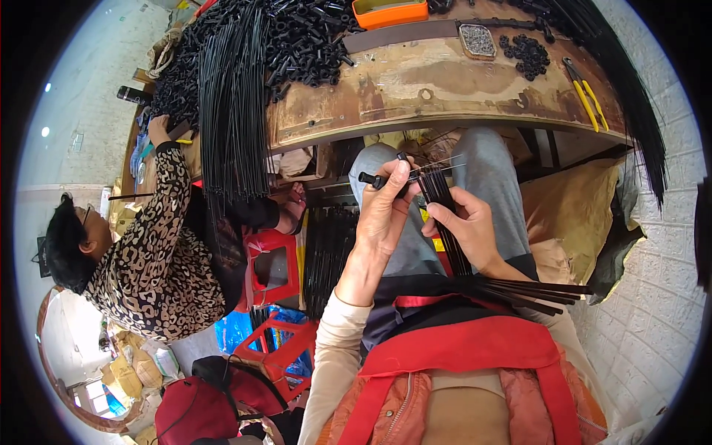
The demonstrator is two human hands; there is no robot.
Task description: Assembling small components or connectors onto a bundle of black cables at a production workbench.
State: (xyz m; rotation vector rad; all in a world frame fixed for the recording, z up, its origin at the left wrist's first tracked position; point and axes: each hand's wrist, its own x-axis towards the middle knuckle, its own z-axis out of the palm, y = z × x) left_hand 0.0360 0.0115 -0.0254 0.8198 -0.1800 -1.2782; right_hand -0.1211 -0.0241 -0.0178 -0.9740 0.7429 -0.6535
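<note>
Over my lap, my left hand (pixel 386 200) is closed around small black plastic fittings (pixel 369 180), which stick out past the thumb and fingertips. Beside it, my right hand (pixel 469 225) pinches a bundle of slim black rods (pixel 439 194) that slants down toward my waist. Thin bright wires (pixel 445 162) show at the upper ends of the rods, close to the left fingertips. Whether a fitting touches a rod end, I cannot tell. More black rods (pixel 538 291) lie across my lap, under my right forearm.
On the worn wooden table (pixel 423 85) lie a heap of black plastic parts (pixel 304 48), an orange tray (pixel 391 13), a clear box of small metal pieces (pixel 476 41), black rings (pixel 525 57) and yellow-handled pliers (pixel 589 96). Long black rods (pixel 233 111) overhang its edge. A co-worker (pixel 163 237) sits left.
</note>
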